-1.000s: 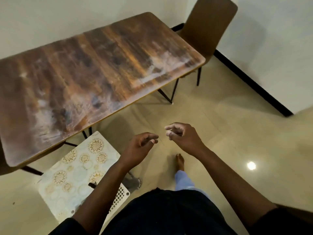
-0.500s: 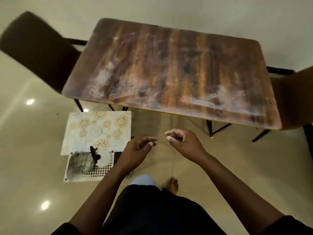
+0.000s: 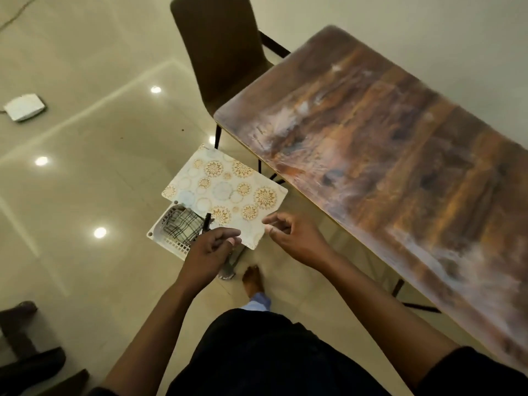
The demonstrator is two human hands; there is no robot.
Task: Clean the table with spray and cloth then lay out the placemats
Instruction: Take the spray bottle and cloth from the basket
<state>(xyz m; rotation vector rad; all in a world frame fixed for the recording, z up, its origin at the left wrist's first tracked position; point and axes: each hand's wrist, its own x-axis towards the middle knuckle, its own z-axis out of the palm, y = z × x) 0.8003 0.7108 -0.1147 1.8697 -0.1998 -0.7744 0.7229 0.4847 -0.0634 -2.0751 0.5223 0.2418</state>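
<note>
The wooden table (image 3: 400, 155) runs along the right, its top smeared with whitish streaks. Patterned placemats (image 3: 225, 192) with gold circles lie over a white basket (image 3: 165, 241) on the floor beside the table. A checked cloth (image 3: 183, 225) sits in the basket, and a black spray nozzle (image 3: 206, 221) sticks up next to it. My left hand (image 3: 208, 252) hovers over the basket's near edge, fingers loosely curled, holding nothing. My right hand (image 3: 294, 238) hangs by the placemats' near corner, fingers half curled and empty.
A brown chair (image 3: 220, 52) stands at the table's far end. A small white device (image 3: 24, 106) lies on the glossy tiled floor at far left. Dark furniture legs (image 3: 25, 352) show at bottom left. My bare foot (image 3: 253, 278) is on the floor below the basket.
My view has swung left, so the table now sits to the right. Both hands have come nearer to the basket and placemats, still empty.
</note>
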